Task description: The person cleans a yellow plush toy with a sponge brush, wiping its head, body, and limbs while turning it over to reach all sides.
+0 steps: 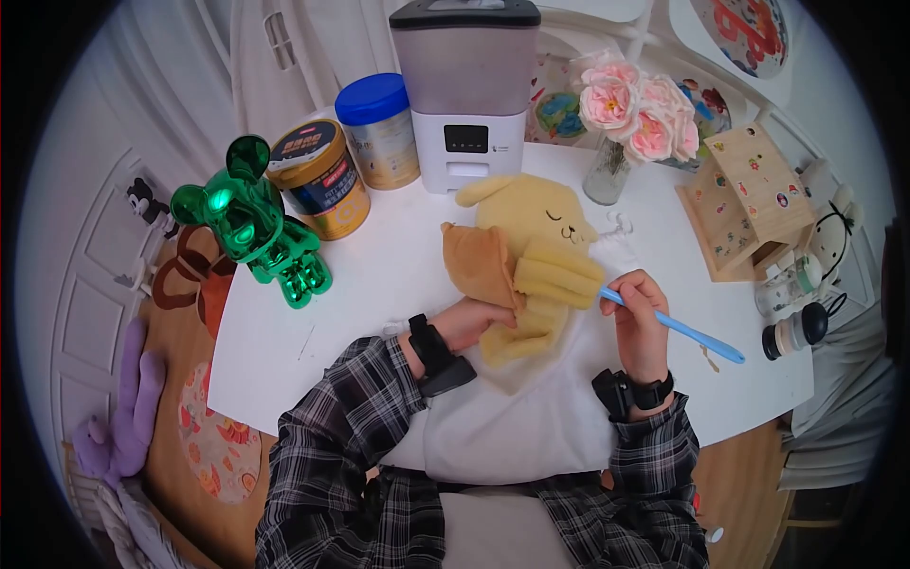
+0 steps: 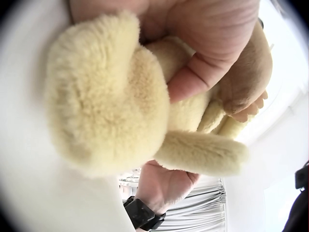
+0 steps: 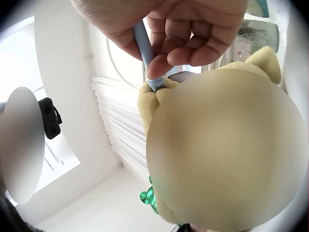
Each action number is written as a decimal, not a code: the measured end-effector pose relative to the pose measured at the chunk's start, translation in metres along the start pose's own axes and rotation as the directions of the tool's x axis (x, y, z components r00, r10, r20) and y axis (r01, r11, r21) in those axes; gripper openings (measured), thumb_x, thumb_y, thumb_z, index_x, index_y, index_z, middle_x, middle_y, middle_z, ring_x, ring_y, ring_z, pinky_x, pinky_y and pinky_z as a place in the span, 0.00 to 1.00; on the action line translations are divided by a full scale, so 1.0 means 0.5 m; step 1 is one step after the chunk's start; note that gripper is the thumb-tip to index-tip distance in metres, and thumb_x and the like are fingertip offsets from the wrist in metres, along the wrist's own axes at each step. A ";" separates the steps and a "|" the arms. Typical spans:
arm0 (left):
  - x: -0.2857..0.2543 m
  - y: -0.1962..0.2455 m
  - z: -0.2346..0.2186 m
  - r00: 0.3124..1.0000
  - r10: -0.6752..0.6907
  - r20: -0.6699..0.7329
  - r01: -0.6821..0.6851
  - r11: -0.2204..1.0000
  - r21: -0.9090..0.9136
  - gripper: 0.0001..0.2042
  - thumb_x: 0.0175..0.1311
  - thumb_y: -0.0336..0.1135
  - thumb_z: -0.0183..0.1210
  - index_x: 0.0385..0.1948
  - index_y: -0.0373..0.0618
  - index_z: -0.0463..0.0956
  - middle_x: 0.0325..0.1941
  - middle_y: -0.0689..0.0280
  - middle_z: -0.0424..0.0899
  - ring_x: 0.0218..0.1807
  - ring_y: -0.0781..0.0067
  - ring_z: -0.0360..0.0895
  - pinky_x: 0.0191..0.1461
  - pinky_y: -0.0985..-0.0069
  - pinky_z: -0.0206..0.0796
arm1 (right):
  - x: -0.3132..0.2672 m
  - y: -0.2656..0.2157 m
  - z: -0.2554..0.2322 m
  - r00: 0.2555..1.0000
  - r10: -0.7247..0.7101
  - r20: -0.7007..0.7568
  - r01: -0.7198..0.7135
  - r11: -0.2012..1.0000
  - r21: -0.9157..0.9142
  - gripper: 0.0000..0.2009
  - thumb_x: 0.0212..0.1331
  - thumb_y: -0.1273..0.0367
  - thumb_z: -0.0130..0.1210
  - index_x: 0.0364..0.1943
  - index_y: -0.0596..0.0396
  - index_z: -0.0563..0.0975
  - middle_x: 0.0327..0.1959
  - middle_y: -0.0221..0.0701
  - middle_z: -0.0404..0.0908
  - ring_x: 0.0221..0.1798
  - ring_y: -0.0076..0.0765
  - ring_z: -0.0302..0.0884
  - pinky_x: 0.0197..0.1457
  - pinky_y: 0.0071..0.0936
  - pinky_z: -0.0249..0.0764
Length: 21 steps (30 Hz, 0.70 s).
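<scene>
A yellow plush dog with a sewn sleepy face lies across the table in the head view, a brown plush cap at its left side. My left hand grips its lower body; in the left wrist view the thumb presses into the fluffy plush. At the plush's right side my right hand pinches a slim light-blue stick between thumb and fingers. One end of the blue stick meets a fold of yellow plush in the right wrist view; that tip is hidden.
Behind the plush stands a white-and-grey dispenser. A shiny green bear figure and two tubs, one blue-lidded, stand left of it. To the right are a vase of pink roses, a wooden house and small bottles.
</scene>
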State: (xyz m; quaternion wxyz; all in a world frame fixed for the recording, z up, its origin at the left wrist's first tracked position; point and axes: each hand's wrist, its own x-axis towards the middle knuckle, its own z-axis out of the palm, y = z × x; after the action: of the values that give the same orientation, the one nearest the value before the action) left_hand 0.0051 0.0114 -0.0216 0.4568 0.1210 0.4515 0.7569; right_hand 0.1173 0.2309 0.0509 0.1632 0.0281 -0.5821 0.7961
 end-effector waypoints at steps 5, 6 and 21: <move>-0.001 0.000 -0.001 1.000 0.003 0.001 -0.003 1.000 -0.015 0.29 0.48 0.14 0.53 0.58 0.41 0.64 0.57 0.63 0.72 0.58 0.68 0.72 0.57 0.74 0.69 | -0.001 -0.003 0.004 1.000 0.011 0.000 -0.011 1.000 -0.006 0.08 0.63 0.70 0.48 0.33 0.61 0.75 0.29 0.31 0.77 0.32 0.24 0.72 0.42 0.21 0.68; 0.000 -0.002 -0.004 1.000 0.001 0.000 -0.001 1.000 -0.008 0.30 0.48 0.14 0.53 0.58 0.41 0.64 0.57 0.63 0.72 0.58 0.68 0.72 0.57 0.74 0.69 | -0.002 -0.003 0.004 1.000 0.011 0.000 -0.011 1.000 -0.005 0.08 0.63 0.70 0.48 0.33 0.61 0.75 0.29 0.31 0.77 0.32 0.24 0.72 0.42 0.21 0.68; -0.010 0.014 0.015 1.000 -0.011 -0.015 0.011 1.000 -0.010 0.29 0.48 0.13 0.53 0.57 0.42 0.65 0.54 0.64 0.73 0.55 0.69 0.73 0.54 0.75 0.70 | -0.002 -0.003 0.005 1.000 0.007 0.010 -0.007 1.000 -0.006 0.08 0.63 0.70 0.47 0.34 0.61 0.75 0.28 0.31 0.77 0.32 0.24 0.72 0.42 0.21 0.68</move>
State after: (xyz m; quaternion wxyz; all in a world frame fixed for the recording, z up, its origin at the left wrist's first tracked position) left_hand 0.0082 0.0106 -0.0109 0.4583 0.1105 0.4519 0.7573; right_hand 0.1181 0.2286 0.0529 0.1574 0.0295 -0.5854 0.7948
